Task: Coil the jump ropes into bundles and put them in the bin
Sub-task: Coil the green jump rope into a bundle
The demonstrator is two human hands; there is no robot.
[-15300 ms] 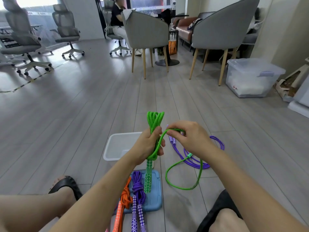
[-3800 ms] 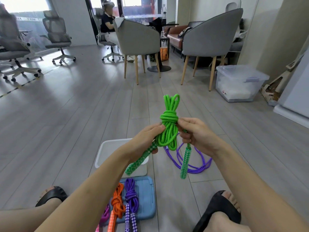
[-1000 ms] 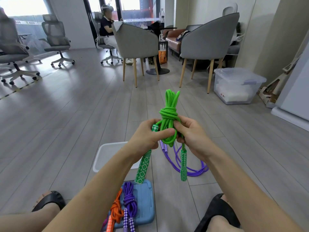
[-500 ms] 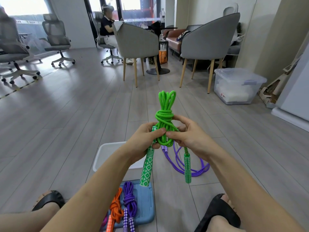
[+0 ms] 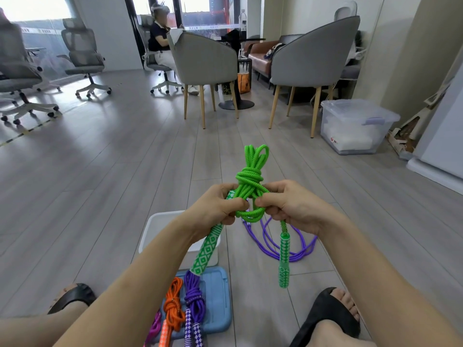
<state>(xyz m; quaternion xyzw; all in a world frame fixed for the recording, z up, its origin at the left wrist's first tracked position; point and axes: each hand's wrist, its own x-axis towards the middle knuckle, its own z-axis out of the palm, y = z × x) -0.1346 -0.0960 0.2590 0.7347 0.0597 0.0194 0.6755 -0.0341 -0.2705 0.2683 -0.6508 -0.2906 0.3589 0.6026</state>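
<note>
Grey plank floor (image 5: 112, 196). Green jump rope (image 5: 249, 181) coiled, knotted mid-bundle, loops up, patterned handles dangling. Left hand (image 5: 215, 209) and right hand (image 5: 292, 206) both pinch coil.

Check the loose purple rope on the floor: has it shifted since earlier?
No. The purple rope lies in the same spot right of the white bin; only the camera moved.

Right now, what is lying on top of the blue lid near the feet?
On the blue lid lie an orange rope bundle and a purple rope bundle. A pink rope lies at its edge; the left forearm covers the rest.
</note>
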